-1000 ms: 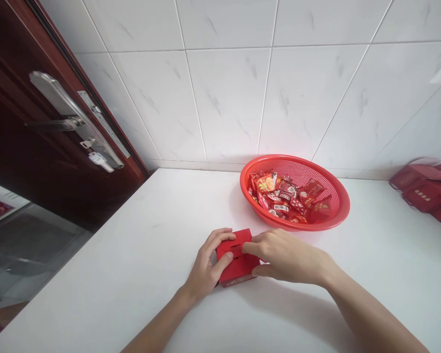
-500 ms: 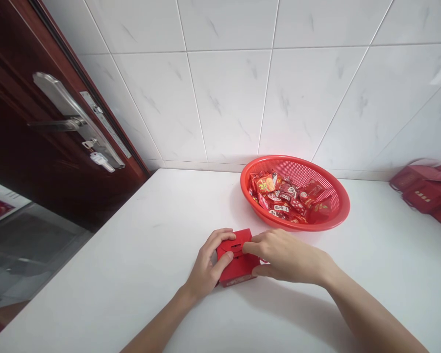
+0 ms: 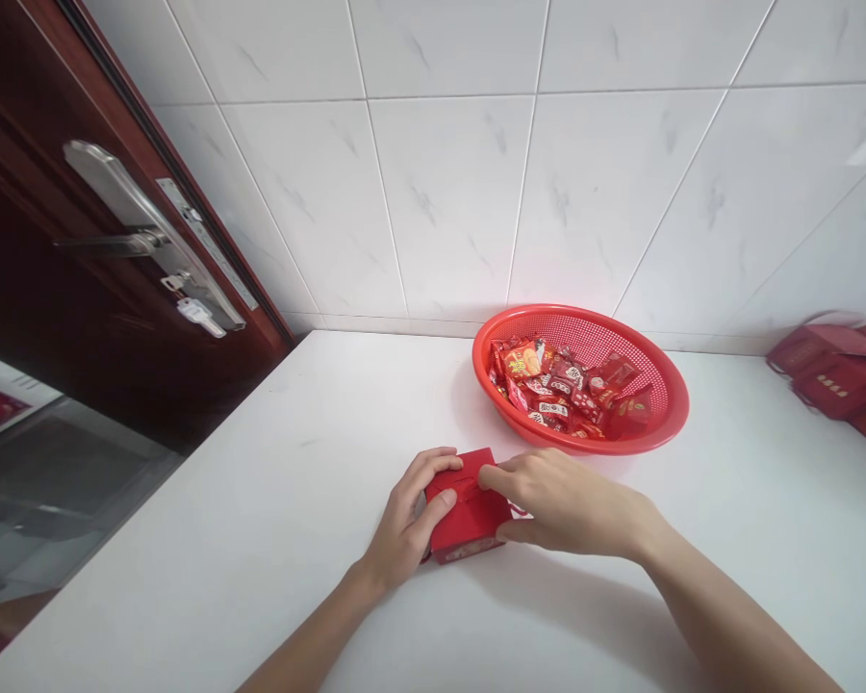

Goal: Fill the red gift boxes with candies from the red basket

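Observation:
A small red gift box rests on the white table, with slotted flaps on its top. My left hand is wrapped round its left side, fingers at the far edge and thumb on the top. From the right, my right hand grips the box, its index finger pressing on the top flap and its thumb low at the right side. Part of the right side is hidden behind that hand. Just behind the box stands a red plastic basket holding several wrapped sweets.
A pile of red boxes with cords sits at the far right. White tiles form the wall behind the table. To the left is a dark red door with a metal handle and hanging keys.
The slot in the box's top has closed up as the flaps now lie flatter together. My right index finger has shifted slightly over the flap; both hands otherwise stay in place.

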